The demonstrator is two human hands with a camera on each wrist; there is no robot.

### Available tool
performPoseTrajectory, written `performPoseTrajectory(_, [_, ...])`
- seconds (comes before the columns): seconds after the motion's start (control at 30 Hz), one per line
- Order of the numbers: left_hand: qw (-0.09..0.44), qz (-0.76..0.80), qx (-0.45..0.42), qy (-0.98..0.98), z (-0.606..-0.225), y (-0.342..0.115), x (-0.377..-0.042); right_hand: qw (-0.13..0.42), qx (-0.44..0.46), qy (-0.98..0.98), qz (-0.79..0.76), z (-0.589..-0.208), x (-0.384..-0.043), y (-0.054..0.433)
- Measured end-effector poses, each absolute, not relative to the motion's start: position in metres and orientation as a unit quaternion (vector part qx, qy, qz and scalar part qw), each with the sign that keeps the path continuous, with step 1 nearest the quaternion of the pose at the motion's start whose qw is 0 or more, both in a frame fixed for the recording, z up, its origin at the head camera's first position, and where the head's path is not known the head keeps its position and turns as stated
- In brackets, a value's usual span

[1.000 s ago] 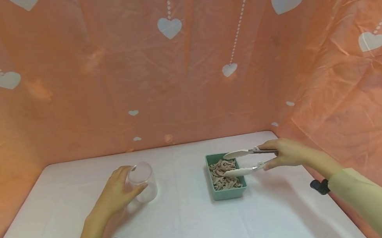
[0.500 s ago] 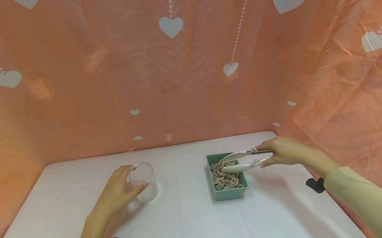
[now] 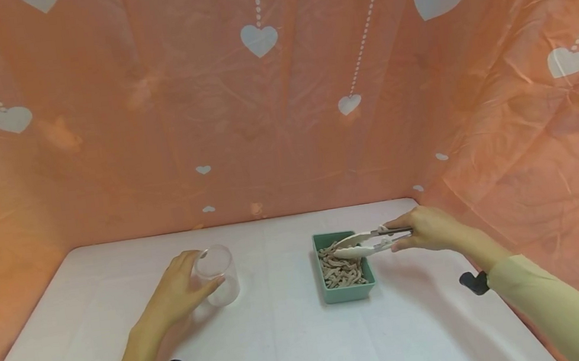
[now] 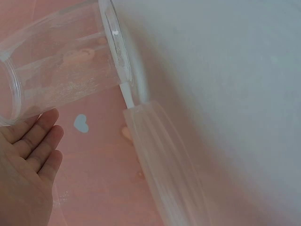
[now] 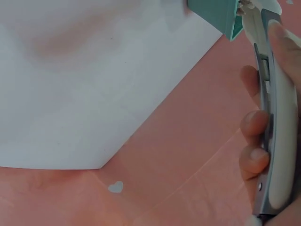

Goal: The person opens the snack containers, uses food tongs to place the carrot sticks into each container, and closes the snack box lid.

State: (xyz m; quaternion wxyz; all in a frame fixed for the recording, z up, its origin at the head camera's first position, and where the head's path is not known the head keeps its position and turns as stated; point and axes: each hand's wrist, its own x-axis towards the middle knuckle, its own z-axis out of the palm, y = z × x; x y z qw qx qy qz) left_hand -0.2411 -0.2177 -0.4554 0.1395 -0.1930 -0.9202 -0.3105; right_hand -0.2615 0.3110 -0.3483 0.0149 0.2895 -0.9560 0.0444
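My left hand point(image 3: 176, 291) holds a clear round container point(image 3: 221, 286), thumb on the near side and fingers on the far side; it stands upright on the table. In the left wrist view the see-through wall of the container point(image 4: 70, 61) shows beside the curled fingers point(image 4: 40, 136). My right hand point(image 3: 429, 229) grips a pair of tongs point(image 3: 354, 252) with whitish tips and metal arms. The tips dip into a green rectangular box point(image 3: 348, 295), among greyish-brown twisted strips point(image 3: 343, 275). Whether a strip sits between the tips cannot be made out. In the right wrist view, fingers wrap the tongs' handle point(image 5: 282, 136).
A white-covered table point(image 3: 287, 347) carries the box and the container, set well apart. Behind and to the sides hangs an orange cloth point(image 3: 240, 120) with white hearts. The table's far edge runs close behind the box.
The tongs' arms have come closer together, and their tips have shifted slightly left within the box. My right hand moved a little left with them. The left hand and container stayed put.
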Motion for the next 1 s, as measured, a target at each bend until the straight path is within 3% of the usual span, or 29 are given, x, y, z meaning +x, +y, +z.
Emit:
performPoseTrajectory(0.17, [0.148, -0.308, -0.196, -0.919, -0.453, -0.217, -0.24, 0.046, 0.294, -0.954, 0.039, -0.352, -0.259, 0.313])
performPoseTrajectory(1.0, [0.148, -0.315, -0.199, -0.916, -0.456, -0.218, -0.242, 0.098, 0.262, -0.951, 0.134, -0.352, -0.248, 0.324])
